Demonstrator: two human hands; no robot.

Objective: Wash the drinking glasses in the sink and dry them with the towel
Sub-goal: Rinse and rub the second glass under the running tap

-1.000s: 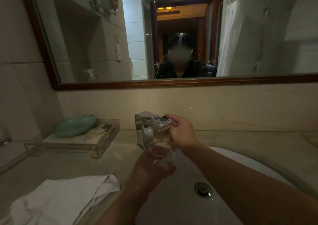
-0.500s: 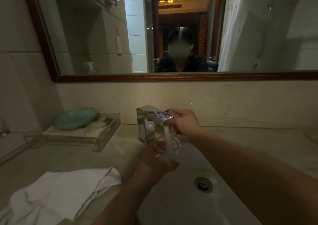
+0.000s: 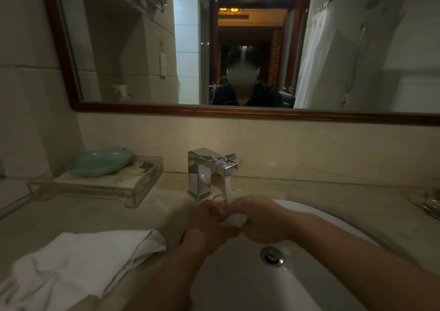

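Under the stream from the square chrome faucet (image 3: 210, 167), over the white oval sink (image 3: 316, 279), the left hand (image 3: 208, 222) and the right hand (image 3: 260, 217) both curl their fingers round the clear drinking glass (image 3: 230, 219). Rinsing seems in hand; next, closing the water and reaching the crumpled white towel (image 3: 78, 260) beside.

Your left hand (image 3: 209, 225) and right hand (image 3: 259, 217) are bare, like both forearms (image 3: 357, 248). Reflected at twelve o'clock, you wear a dark top (image 3: 264, 95), faintly patterned, open at the neck — a broad white strap (image 3: 243, 54) runs over your head, a thin white cable (image 3: 217, 85) loops at your neck's nine o'clock.
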